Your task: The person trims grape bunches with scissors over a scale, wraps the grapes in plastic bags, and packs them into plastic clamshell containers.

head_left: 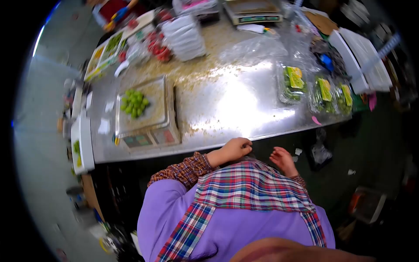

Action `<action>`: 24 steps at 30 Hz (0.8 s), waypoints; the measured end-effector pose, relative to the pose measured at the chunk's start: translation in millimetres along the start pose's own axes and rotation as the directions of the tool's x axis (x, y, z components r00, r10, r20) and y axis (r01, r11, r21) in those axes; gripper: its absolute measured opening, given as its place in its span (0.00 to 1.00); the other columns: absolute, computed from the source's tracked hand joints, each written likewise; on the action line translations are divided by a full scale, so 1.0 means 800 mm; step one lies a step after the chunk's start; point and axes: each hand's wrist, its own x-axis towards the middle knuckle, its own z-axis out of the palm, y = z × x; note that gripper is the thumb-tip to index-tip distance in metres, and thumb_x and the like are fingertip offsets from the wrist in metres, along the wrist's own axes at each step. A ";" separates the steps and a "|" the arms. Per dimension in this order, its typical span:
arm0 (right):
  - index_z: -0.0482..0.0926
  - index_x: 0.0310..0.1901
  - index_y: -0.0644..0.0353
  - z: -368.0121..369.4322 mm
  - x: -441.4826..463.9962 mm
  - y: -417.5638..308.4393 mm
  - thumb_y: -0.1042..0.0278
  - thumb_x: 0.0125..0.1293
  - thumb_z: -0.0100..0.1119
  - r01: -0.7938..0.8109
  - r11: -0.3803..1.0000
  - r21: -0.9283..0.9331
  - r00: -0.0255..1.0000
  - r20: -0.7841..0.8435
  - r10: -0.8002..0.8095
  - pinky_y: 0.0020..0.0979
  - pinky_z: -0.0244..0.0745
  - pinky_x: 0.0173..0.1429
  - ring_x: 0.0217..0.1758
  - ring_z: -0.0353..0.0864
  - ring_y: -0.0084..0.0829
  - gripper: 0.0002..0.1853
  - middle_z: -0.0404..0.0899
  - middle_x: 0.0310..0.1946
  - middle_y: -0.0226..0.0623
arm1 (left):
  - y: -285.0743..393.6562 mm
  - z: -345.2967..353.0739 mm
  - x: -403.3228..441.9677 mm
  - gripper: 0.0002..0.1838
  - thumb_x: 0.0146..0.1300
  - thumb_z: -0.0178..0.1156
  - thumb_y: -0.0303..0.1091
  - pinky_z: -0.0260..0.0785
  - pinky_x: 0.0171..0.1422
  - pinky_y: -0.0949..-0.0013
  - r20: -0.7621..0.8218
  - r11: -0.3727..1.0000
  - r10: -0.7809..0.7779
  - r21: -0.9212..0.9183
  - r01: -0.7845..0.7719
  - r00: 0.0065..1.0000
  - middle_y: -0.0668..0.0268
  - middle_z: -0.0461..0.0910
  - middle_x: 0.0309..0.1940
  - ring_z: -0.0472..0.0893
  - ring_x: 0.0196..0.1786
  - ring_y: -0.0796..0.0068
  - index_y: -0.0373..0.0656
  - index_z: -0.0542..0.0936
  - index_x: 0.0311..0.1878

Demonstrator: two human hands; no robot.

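Observation:
My left hand is at the near edge of the metal table, just in front of the plaid apron. Its fingers are curled in, and whatever they may hold is hidden. To its right, my right hand is raised by the apron with its fingers apart and nothing visible in them. A bunch of green grapes lies on the steel pan of a scale, left of both hands. Clear packs of greens with yellow labels stand at the table's right end.
Stacked white trays, bagged red fruit and a second scale stand at the far side. Crumpled plastic film lies mid-table. White foam boxes are at right. Another person's gloved hand shows at upper left.

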 end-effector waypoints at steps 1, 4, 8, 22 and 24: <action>0.76 0.44 0.59 0.025 -0.002 -0.013 0.69 0.66 0.57 -0.030 0.992 -0.123 0.996 0.080 0.040 0.35 0.80 0.47 0.36 0.80 0.29 0.08 0.79 0.31 0.33 | 0.006 0.005 -0.002 0.18 0.61 0.61 0.38 0.72 0.42 0.67 -0.056 1.000 -0.008 -0.001 0.008 0.998 0.59 0.82 0.35 0.80 0.35 0.68 0.36 0.79 0.49; 0.76 0.43 0.61 0.063 0.008 -0.045 0.67 0.67 0.57 0.071 0.840 -0.537 0.926 0.350 0.146 0.26 0.75 0.45 0.37 0.78 0.24 0.08 0.78 0.32 0.31 | 0.028 0.022 -0.020 0.18 0.61 0.60 0.39 0.72 0.43 0.68 -0.197 0.988 -0.105 -0.132 0.080 0.975 0.59 0.82 0.34 0.80 0.35 0.70 0.36 0.79 0.49; 0.75 0.42 0.61 0.109 0.018 -0.078 0.68 0.68 0.55 0.099 0.793 -0.601 0.799 0.523 0.297 0.25 0.75 0.46 0.37 0.78 0.24 0.07 0.78 0.36 0.33 | 0.029 0.052 -0.046 0.17 0.61 0.61 0.37 0.72 0.42 0.70 -0.342 0.965 -0.196 -0.234 0.118 0.919 0.60 0.82 0.34 0.79 0.35 0.73 0.36 0.78 0.50; 0.61 0.65 0.57 0.327 -0.034 0.077 0.42 0.74 0.30 -0.738 0.523 -0.426 0.124 0.677 0.726 0.49 0.60 0.69 0.67 0.64 0.49 0.30 0.61 0.67 0.47 | 0.041 0.021 -0.139 0.29 0.62 0.55 0.49 0.51 0.70 0.45 -0.782 0.870 0.247 0.439 0.225 0.572 0.55 0.71 0.59 0.67 0.65 0.52 0.40 0.70 0.61; 0.60 0.67 0.59 0.354 -0.043 0.100 0.45 0.73 0.35 -0.591 0.641 -0.490 0.192 0.686 0.702 0.45 0.58 0.71 0.69 0.63 0.42 0.30 0.64 0.66 0.44 | 0.001 0.005 -0.180 0.29 0.59 0.55 0.44 0.54 0.68 0.47 -0.859 0.865 0.240 0.401 0.302 0.452 0.56 0.73 0.57 0.69 0.63 0.54 0.42 0.70 0.62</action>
